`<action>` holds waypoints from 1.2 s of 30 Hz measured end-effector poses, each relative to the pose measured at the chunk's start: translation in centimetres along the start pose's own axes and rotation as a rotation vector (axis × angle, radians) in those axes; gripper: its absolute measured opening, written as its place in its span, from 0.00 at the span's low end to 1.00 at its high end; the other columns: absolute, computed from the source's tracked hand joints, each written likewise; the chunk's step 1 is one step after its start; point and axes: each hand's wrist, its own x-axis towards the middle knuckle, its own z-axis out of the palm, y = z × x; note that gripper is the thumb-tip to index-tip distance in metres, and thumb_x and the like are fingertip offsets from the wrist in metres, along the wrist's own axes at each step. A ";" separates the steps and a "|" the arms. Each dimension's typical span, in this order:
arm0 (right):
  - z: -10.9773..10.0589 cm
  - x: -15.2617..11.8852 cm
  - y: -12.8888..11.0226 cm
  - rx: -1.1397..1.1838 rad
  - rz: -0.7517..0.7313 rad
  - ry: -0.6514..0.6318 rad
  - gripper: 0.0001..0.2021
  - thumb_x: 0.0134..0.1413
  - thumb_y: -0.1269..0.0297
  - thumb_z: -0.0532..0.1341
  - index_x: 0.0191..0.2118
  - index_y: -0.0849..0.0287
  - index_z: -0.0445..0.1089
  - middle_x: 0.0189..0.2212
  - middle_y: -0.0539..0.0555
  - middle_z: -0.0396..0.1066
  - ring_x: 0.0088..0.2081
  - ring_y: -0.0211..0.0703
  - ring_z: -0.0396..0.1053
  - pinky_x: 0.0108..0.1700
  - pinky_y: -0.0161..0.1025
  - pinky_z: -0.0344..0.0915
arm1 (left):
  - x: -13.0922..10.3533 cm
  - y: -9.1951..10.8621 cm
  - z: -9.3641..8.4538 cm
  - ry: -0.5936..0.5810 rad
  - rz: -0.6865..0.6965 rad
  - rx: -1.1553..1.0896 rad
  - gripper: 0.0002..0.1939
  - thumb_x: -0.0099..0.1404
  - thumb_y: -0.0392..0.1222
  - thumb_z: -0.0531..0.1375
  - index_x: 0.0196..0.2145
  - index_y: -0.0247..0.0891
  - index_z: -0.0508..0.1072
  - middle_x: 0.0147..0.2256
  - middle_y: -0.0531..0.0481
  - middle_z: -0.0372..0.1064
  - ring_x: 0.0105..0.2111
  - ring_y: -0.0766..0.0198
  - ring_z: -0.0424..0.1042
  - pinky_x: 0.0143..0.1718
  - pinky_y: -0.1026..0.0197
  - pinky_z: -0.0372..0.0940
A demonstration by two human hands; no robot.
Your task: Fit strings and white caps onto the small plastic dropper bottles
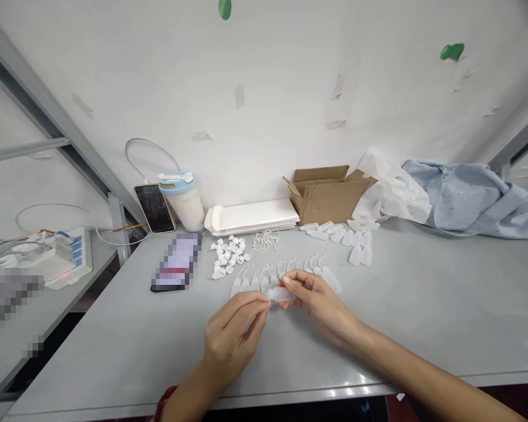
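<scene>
Near the middle of the grey table, my right hand (310, 293) holds a small translucent bottle (283, 294) lying sideways between thumb and fingers. My left hand (237, 328) is closed in a pinch at the bottle's left end; what its fingertips grip is too small to make out. Behind the hands stretches a row of translucent bottles (255, 283) with thin strings sticking up from their tops. A heap of white caps (229, 253) lies behind the row to the left, beside a tangle of pale strings (267, 240). More translucent bottles (356, 239) lie at the back right.
At the back stand a cup with a blue lid (185, 202), a propped phone (155, 208), white flat packages (255, 215), an open cardboard box (328, 199), a plastic bag (391, 187) and blue cloth (470, 196). Another phone (177, 262) lies left, near a power strip (77, 258).
</scene>
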 end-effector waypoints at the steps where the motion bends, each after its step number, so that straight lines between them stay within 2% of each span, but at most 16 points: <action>1: 0.0 0.0 0.0 0.002 0.005 0.009 0.12 0.52 0.56 0.61 0.29 0.61 0.67 0.23 0.48 0.68 0.27 0.35 0.66 0.39 0.36 0.62 | -0.1 -0.1 0.1 0.001 0.061 0.036 0.13 0.56 0.20 0.58 0.36 0.33 0.71 0.32 0.46 0.72 0.34 0.64 0.72 0.34 0.63 0.71; 5: 0.0 -0.1 0.1 0.000 0.013 0.008 0.13 0.53 0.56 0.61 0.28 0.61 0.67 0.23 0.48 0.68 0.28 0.35 0.68 0.40 0.37 0.63 | -0.4 -0.3 0.2 -0.009 0.191 0.153 0.14 0.56 0.20 0.58 0.38 0.32 0.71 0.33 0.45 0.71 0.35 0.62 0.72 0.34 0.61 0.72; 8: 0.2 -0.2 0.0 -0.002 0.024 -0.036 0.13 0.53 0.55 0.60 0.29 0.61 0.65 0.23 0.50 0.71 0.28 0.37 0.70 0.39 0.38 0.65 | -0.4 -0.3 0.2 -0.010 0.217 0.181 0.14 0.56 0.20 0.58 0.38 0.31 0.70 0.33 0.45 0.71 0.35 0.61 0.72 0.34 0.61 0.73; 15: 0.5 -0.6 -0.2 0.022 0.042 -0.228 0.15 0.51 0.57 0.63 0.40 0.60 0.62 0.23 0.50 0.74 0.27 0.40 0.73 0.32 0.38 0.67 | -0.2 -0.2 0.4 0.010 0.039 0.072 0.13 0.57 0.24 0.59 0.40 0.34 0.69 0.35 0.46 0.71 0.36 0.63 0.72 0.36 0.61 0.72; 17: 0.4 -0.6 -0.2 -0.002 0.023 -0.224 0.16 0.51 0.57 0.63 0.42 0.60 0.63 0.25 0.52 0.75 0.27 0.40 0.73 0.33 0.38 0.68 | -0.1 -0.1 0.3 -0.026 0.000 0.049 0.14 0.58 0.26 0.59 0.42 0.34 0.68 0.36 0.45 0.70 0.38 0.61 0.71 0.38 0.59 0.71; 20: 0.3 -0.5 0.0 -0.054 -0.016 -0.173 0.16 0.50 0.56 0.63 0.42 0.60 0.63 0.28 0.53 0.75 0.30 0.41 0.74 0.34 0.38 0.68 | -0.2 0.1 0.3 -0.143 -0.062 0.115 0.19 0.59 0.35 0.61 0.47 0.34 0.64 0.40 0.42 0.68 0.41 0.57 0.69 0.41 0.55 0.70; 23: 0.5 -0.5 0.0 -0.069 -0.028 -0.141 0.17 0.50 0.54 0.63 0.40 0.59 0.61 0.27 0.51 0.74 0.32 0.44 0.75 0.34 0.39 0.67 | -0.2 0.3 0.2 -0.229 -0.043 0.212 0.22 0.59 0.40 0.62 0.50 0.35 0.62 0.42 0.40 0.65 0.44 0.54 0.66 0.41 0.51 0.68; 27: 1.0 -0.8 -0.1 -0.052 -0.023 -0.153 0.17 0.49 0.53 0.63 0.38 0.58 0.59 0.28 0.51 0.73 0.32 0.45 0.74 0.35 0.41 0.67 | -0.1 0.8 0.3 -0.222 -0.005 0.259 0.17 0.59 0.35 0.61 0.46 0.35 0.65 0.44 0.39 0.64 0.45 0.52 0.64 0.44 0.48 0.65; 31: 1.1 -1.0 -0.2 -0.028 -0.011 -0.205 0.17 0.47 0.53 0.64 0.37 0.58 0.60 0.28 0.50 0.72 0.31 0.44 0.74 0.35 0.41 0.67 | -0.1 1.2 0.0 -0.251 -0.053 0.207 0.17 0.58 0.31 0.60 0.46 0.35 0.64 0.45 0.39 0.64 0.47 0.52 0.62 0.46 0.49 0.64; 34: 0.9 -1.0 -0.2 -0.092 -0.015 -0.234 0.16 0.46 0.54 0.65 0.34 0.59 0.63 0.26 0.49 0.71 0.31 0.42 0.73 0.35 0.39 0.66 | -0.1 1.6 -1.1 -0.307 -0.125 0.139 0.19 0.56 0.31 0.60 0.45 0.38 0.64 0.45 0.42 0.64 0.47 0.54 0.63 0.45 0.50 0.65; 36: 0.6 -0.8 -0.4 -0.198 -0.041 -0.187 0.15 0.47 0.53 0.64 0.31 0.61 0.66 0.26 0.51 0.71 0.29 0.41 0.72 0.32 0.37 0.65 | -0.3 1.9 -2.3 -0.393 -0.166 0.092 0.21 0.53 0.32 0.61 0.45 0.41 0.63 0.45 0.43 0.65 0.46 0.55 0.63 0.45 0.52 0.67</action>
